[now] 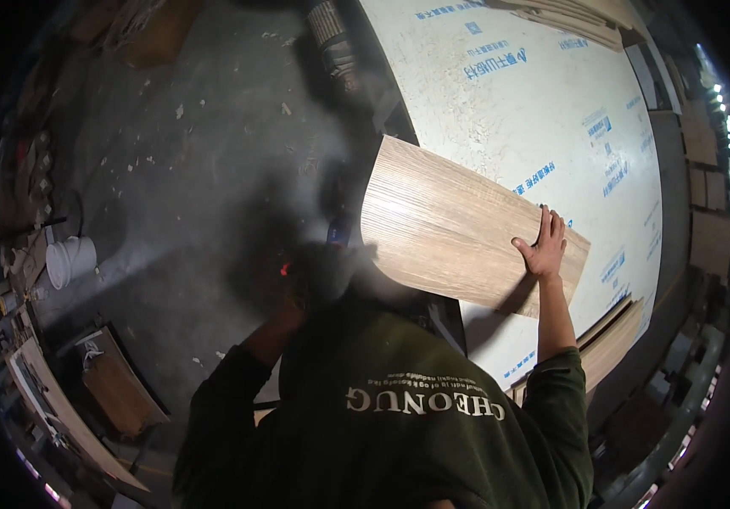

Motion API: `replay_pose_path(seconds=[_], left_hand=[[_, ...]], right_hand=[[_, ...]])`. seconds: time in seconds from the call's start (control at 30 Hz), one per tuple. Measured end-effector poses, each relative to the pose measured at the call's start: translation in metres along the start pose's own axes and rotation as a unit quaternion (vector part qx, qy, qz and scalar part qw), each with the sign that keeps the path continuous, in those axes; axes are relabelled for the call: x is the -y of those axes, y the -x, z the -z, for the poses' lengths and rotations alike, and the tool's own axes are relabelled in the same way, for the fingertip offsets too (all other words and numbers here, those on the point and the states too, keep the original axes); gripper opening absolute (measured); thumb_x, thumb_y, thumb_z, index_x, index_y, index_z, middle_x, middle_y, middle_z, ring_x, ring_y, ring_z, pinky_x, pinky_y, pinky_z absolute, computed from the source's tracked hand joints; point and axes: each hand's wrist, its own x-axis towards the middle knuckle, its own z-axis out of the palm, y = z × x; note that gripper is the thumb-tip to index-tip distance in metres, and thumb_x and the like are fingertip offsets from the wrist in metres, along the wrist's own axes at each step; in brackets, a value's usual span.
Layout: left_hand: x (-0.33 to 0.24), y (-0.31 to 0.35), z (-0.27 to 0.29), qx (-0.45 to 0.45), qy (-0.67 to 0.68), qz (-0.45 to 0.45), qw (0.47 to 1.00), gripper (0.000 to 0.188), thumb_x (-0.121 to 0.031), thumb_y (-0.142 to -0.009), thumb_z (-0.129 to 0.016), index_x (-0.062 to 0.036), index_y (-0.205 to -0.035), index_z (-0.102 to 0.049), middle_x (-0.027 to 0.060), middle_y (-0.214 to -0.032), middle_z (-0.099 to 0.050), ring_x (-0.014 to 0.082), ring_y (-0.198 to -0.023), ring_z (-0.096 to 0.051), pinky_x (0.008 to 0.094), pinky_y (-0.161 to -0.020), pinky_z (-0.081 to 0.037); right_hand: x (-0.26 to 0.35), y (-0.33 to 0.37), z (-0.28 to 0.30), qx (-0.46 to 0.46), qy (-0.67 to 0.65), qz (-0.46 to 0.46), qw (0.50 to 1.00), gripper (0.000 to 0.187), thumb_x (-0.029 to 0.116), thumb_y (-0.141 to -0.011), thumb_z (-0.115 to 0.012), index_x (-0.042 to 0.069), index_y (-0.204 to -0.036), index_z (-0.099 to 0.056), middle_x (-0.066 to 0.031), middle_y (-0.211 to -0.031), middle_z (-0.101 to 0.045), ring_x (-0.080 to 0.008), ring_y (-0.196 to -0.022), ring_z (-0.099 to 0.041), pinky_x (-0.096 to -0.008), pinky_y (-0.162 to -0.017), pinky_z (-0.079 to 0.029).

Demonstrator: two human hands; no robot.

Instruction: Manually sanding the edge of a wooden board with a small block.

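Wood-grain board (458,233) lies flat under the right hand (543,246).

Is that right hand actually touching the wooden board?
Touching. The head view shows the right hand lying flat on the wood-grain board, fingers spread over its surface, with no gap.

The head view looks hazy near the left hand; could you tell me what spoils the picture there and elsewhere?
In the head view, pale haze blurs the left hand; the wood-grain board under the right hand carries soft glare near its left end and casts a shadow on the white sheet; fisheye bends edges and darkens the rim.
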Motion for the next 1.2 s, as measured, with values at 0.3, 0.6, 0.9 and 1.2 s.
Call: replay_pose_path(seconds=[0.3, 0.6, 0.9, 1.2], left_hand=[[0.054, -0.077, -0.040, -0.264, 0.216, 0.097, 0.935, 0.036, -0.019, -0.095, -0.048, -0.0072, -0.129, -0.057, 0.0174, -0.123, -0.061, 0.0348, -0.101, -0.063, 0.0400, -0.090, -0.049], [0.141, -0.169, -0.001, -0.065, 0.073, -0.080, 0.992, 0.037, -0.021, -0.096, -0.049, -0.0119, -0.131, -0.057, 0.0141, -0.120, -0.064, 0.0332, -0.100, -0.064, 0.0408, -0.086, -0.050], [0.059, -0.031, -0.029, 0.006, -0.010, -0.055, 0.998, 0.037, -0.009, -0.088, -0.054, -0.0135, -0.125, -0.060, 0.0100, -0.100, -0.065, 0.0247, -0.085, -0.064, 0.0353, -0.075, -0.052], [0.084, -0.117, 0.029, -0.039, -0.075, 0.014, 0.996, 0.040, -0.015, -0.086, -0.059, -0.0202, -0.126, -0.056, 0.0064, -0.088, -0.066, 0.0231, -0.086, -0.066, 0.0361, -0.071, -0.050]], right_hand=[[0.024, 0.024, -0.015, -0.068, -0.025, -0.065, 0.995, 0.105, 0.067, -0.068, -0.070, 0.010, -0.148, -0.033, -0.0321, -0.140, -0.038, -0.0471, -0.132, -0.033, -0.0575, -0.106, -0.030], [0.063, 0.045, -0.017, -0.066, -0.053, -0.121, 0.989, 0.107, 0.070, -0.063, -0.071, 0.020, -0.149, -0.033, -0.0214, -0.149, -0.029, -0.0425, -0.140, -0.024, -0.0693, -0.105, -0.022], [0.061, 0.046, -0.015, -0.066, -0.050, -0.141, 0.986, 0.106, 0.069, -0.062, -0.073, 0.023, -0.149, -0.034, -0.0188, -0.150, -0.030, -0.0401, -0.141, -0.023, -0.0697, -0.104, -0.023], [0.063, 0.047, -0.019, -0.071, -0.048, -0.144, 0.986, 0.102, 0.066, -0.064, -0.073, 0.023, -0.148, -0.035, -0.0193, -0.150, -0.031, -0.0397, -0.142, -0.023, -0.0698, -0.105, -0.022]])
